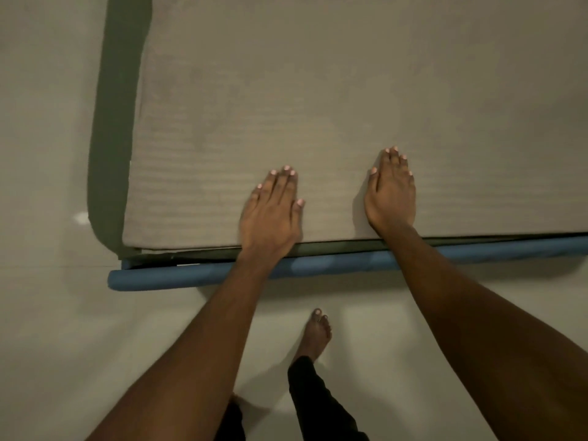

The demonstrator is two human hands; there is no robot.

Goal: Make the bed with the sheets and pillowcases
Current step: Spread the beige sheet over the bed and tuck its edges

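A beige mattress [318, 90] with a faintly ribbed surface fills the upper part of the head view. A dark green band [111, 138] runs down its left side and along its near edge. Under the near edge lies a blue padded frame rail [334, 262]. My left hand [270, 214] lies flat on the mattress close to the near edge, fingers straight and together. My right hand [391, 192] rests flat on the mattress a little farther in, fingers straight. Neither hand holds anything. No sheet or pillowcase is in view.
Pale floor [47, 313] surrounds the bed's near left corner [127, 249]. My bare foot [315, 335] and black trouser leg [318, 402] stand on the floor just in front of the blue rail.
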